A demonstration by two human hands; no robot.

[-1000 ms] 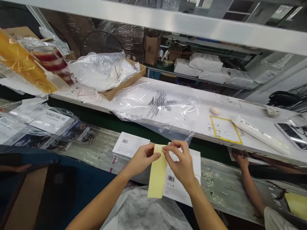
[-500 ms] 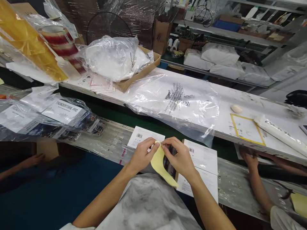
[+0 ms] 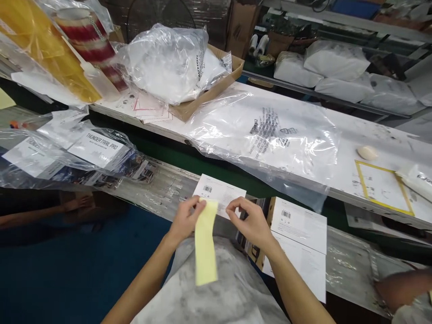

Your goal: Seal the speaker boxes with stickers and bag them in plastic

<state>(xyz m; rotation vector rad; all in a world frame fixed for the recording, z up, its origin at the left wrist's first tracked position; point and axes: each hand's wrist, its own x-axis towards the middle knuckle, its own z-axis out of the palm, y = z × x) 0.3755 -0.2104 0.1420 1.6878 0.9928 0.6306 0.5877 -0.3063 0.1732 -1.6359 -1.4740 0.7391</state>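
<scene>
My left hand (image 3: 185, 220) pinches the top corner of a pale yellow paper strip (image 3: 205, 245), which hangs down in front of my apron. To the right of it, apart from the strip, my right hand (image 3: 250, 220) has thumb and forefinger pressed together; whatever lies between those fingertips is too small to make out. Behind my hands a white printed box (image 3: 219, 191) with a barcode lies on the bench. Beside my right wrist are two more white boxes, a far one (image 3: 303, 225) with a barcode and a nearer one (image 3: 300, 265) partly covered by my forearm.
Bagged flat packs (image 3: 97, 148) printed "Thunder Trail Pro" lie at left. On the raised white shelf (image 3: 344, 171) rest a clear plastic bag (image 3: 270, 135), a cardboard tray (image 3: 209, 92) of bagged items and rolls of tape (image 3: 89, 42). Other people's arms (image 3: 405, 288) show at right and left.
My hands have moved apart, the left one carrying the yellow strip leftward and the right one off it. The strip now hangs straight. My view has shifted, and the co-worker's arm at right has moved.
</scene>
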